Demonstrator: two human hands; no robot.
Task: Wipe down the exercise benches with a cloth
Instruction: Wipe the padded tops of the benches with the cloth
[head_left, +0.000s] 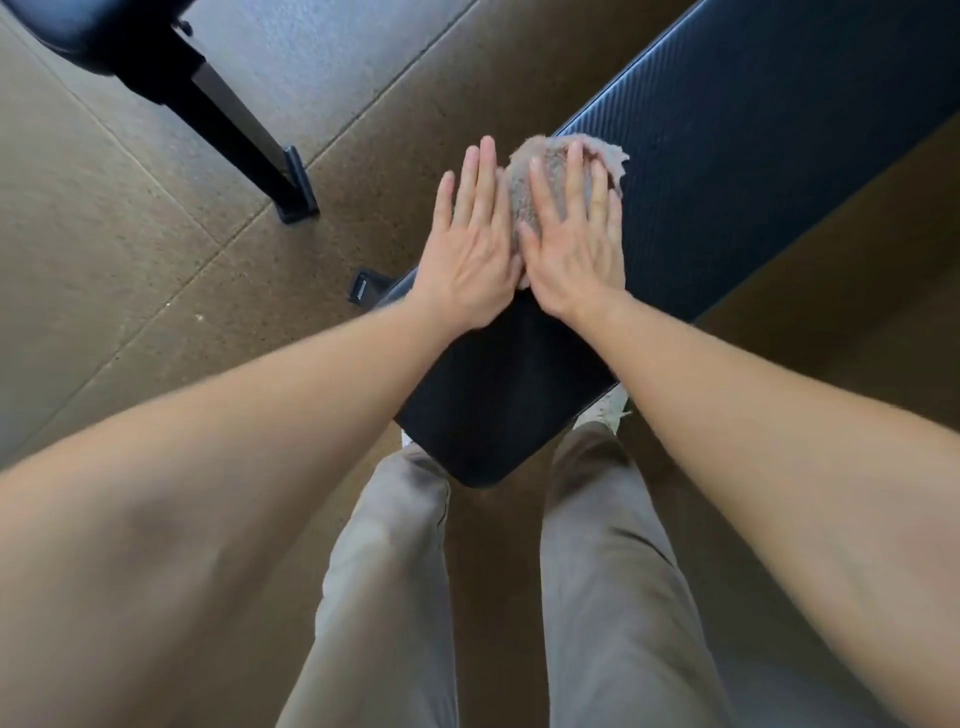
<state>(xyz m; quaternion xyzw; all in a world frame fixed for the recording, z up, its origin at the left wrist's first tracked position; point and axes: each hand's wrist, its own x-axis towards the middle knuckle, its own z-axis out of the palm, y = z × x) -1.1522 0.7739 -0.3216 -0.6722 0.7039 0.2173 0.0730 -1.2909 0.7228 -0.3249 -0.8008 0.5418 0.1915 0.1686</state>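
1. Fingers (574, 176) of the right hand (571, 249) lie straight and slightly spread, pressed flat on top of the cloth (553, 156).
2. Fingers (485, 171) of the left hand (472, 260) are straight too and held close together; this hand lies flat just beside the right one, on its 9 o'clock side, over the bench's edge.
3. The cloth, grey-pink and fluffy, sits bunched on the black bench (753, 130), just toward 12 o'clock from the picture's middle; its edges stick out past the right fingertips.
4. The bench runs from its rounded near end, toward 6 o'clock, up to 2 o'clock.
5. Legs in grey trousers (613, 571) stand either side of that near end.
6. Another black bench (104, 31) shows at 11 o'clock, its leg (234, 130) reaching down to the brown floor (156, 260).
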